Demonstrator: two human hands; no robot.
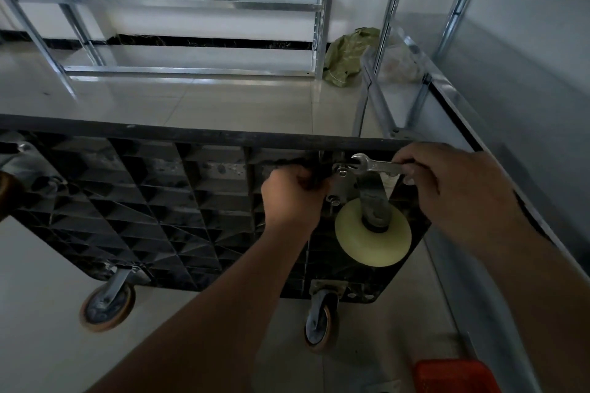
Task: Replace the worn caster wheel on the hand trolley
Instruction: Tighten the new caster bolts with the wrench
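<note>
Floor [223, 99]: pale glossy tiles with thin grout lines, running from upper left to the bottom edge of the frame. A dark band runs along the base of the far wall.
On it:
- hand trolley [143, 201], black ribbed underside facing the camera, across the middle of the frame;
- metal shelving frames [191, 70], standing at upper centre and along the right side;
- crumpled green bag [348, 54], upper right, beside a shelving upright;
- red crate [453, 375], lower right corner, partly cut off.
</note>
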